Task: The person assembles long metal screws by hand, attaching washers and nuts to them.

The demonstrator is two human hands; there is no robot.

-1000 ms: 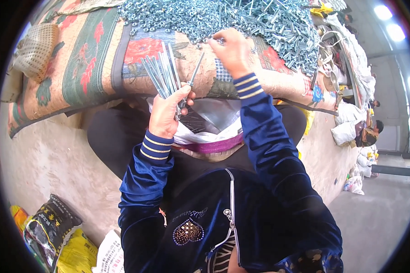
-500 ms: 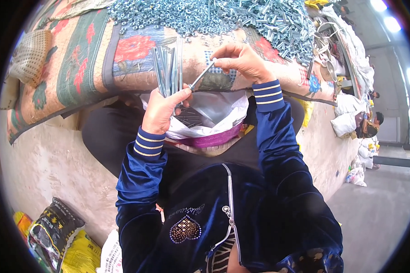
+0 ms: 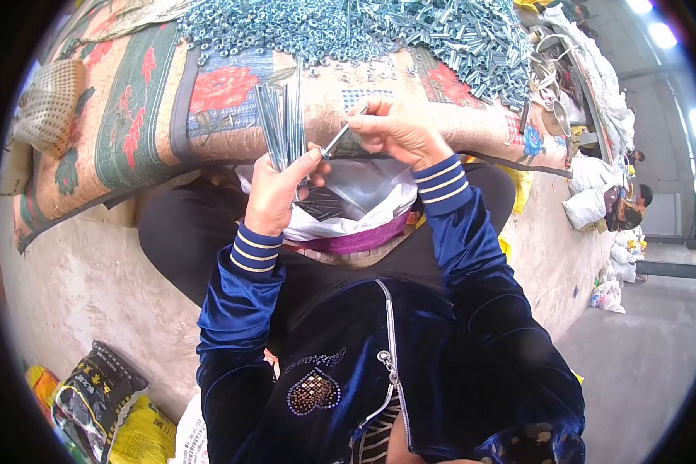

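Left hand [image 3: 274, 189] curled tight round a bundle of metal rods [image 3: 283, 127], right hand [image 3: 400, 130] pinching a single rod [image 3: 339, 141].
That single rod slants toward 1 o'clock, left thumb at its low end, right fingertips up top. I'd pin the low end firmly, steer with light fingertips, and not let the bundle fan out. Open white bag [image 3: 380, 220] sits at 4 o'clock from the left hand, heap of nuts [image 3: 259, 35] at 12.

Head-worn fisheye, looking down on hands [image 3: 272, 193], near.
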